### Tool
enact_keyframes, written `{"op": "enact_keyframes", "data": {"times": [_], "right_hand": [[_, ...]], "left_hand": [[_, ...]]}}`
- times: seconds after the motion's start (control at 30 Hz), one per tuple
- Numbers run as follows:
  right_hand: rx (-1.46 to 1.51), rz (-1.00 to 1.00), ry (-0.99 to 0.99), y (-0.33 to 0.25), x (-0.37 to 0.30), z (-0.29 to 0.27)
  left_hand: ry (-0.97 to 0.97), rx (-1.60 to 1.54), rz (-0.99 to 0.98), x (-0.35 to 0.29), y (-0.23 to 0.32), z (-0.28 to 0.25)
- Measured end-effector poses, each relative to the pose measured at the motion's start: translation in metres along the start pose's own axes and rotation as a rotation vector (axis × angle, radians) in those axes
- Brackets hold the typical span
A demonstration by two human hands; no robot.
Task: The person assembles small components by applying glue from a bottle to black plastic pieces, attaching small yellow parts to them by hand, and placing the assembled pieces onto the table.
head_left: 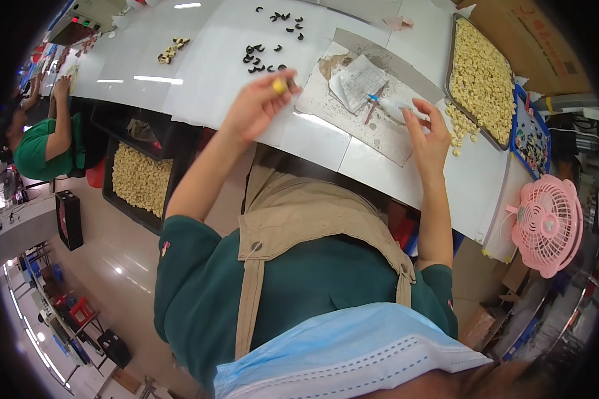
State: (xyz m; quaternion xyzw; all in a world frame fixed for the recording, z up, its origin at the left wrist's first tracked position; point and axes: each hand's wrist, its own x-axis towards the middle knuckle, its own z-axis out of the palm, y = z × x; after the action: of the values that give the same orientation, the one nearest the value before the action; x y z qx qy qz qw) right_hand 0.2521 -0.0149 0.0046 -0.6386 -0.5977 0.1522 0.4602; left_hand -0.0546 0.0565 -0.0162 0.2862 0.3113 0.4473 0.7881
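My left hand [258, 106] is raised over the near edge of the white table, its fingers pinched on a small yellow piece [279, 86] that has something dark beside it at the fingertips. My right hand [429, 133] holds a small white squeeze bottle [396, 110] by its rear end, with the blue tip pointing left. Below that tip lie folded, printed paper sheets [359, 81] on a stained board [386, 136]. Beyond my left hand, several black curved pieces [254, 58] are scattered on the white table sheet [213, 80].
A dark tray [451, 66] heaped with cream-yellow pieces stands at right, some spilled beside it. Past it are a blue tray [531, 133] of small parts and a pink fan [546, 226]. Yellow-and-black pieces [173, 50] lie far left. A crate of pieces [140, 176] sits below; a co-worker [46, 143] works beyond.
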Motion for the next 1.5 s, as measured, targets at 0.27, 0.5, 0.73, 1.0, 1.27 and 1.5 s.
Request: {"op": "enact_keyframes", "data": {"times": [0.27, 0.5, 0.73, 1.0, 1.27, 1.5], "right_hand": [[-0.211, -0.014, -0.213, 0.007, 0.004, 0.005], [0.688, 0.377, -0.302, -0.032, -0.045, 0.01], [0.851, 0.374, -0.427, -0.052, -0.082, 0.017], [0.841, 0.207, -0.211, -0.048, -0.098, 0.015], [0.617, 0.095, -0.029, -0.033, -0.118, -0.003], [0.569, 0.041, -0.012, -0.035, -0.12, -0.003]], "left_hand": [[-0.102, -0.19, -0.321, -0.072, -0.062, 0.046], [-0.096, -0.246, -0.35, -0.07, -0.082, 0.055], [-0.08, -0.091, -0.322, -0.075, -0.084, 0.072], [-0.082, 0.141, -0.195, -0.083, -0.083, 0.077], [-0.002, 0.164, -0.263, -0.088, -0.085, 0.07], [0.009, 0.125, -0.24, -0.09, -0.089, 0.067]]}}
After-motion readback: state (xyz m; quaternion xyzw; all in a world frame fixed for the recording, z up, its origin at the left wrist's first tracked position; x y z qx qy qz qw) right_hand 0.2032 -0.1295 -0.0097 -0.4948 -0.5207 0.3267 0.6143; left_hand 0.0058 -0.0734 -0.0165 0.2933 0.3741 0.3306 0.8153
